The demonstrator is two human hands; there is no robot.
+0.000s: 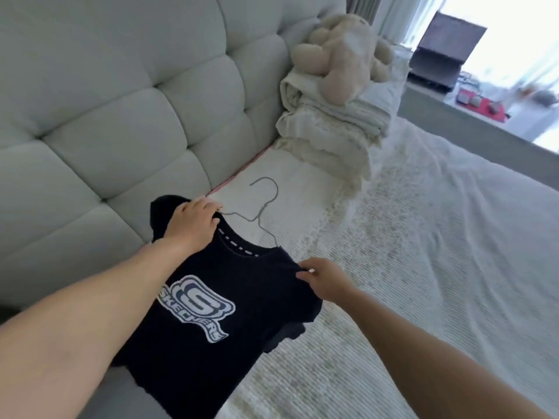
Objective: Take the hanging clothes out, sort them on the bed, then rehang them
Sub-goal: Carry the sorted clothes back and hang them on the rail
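Observation:
A dark navy T-shirt [211, 352] with a white logo lies on the bed [423, 267], close to the padded headboard. A thin grey wire hanger [262, 213] sticks out of its neck, hook pointing away from me. My left hand [193, 223] grips the shirt's left shoulder and collar, right where the hanger wire enters. My right hand [325, 279] pinches the fabric at the shirt's right shoulder. The hanger's lower part is hidden inside the shirt.
A tufted pale headboard [121, 116] runs along the left. A pile of folded white bedding [329, 128] with a cream plush toy [341, 55] on top stands beyond the hanger. A windowsill with a laptop [444, 52] lies at the far right.

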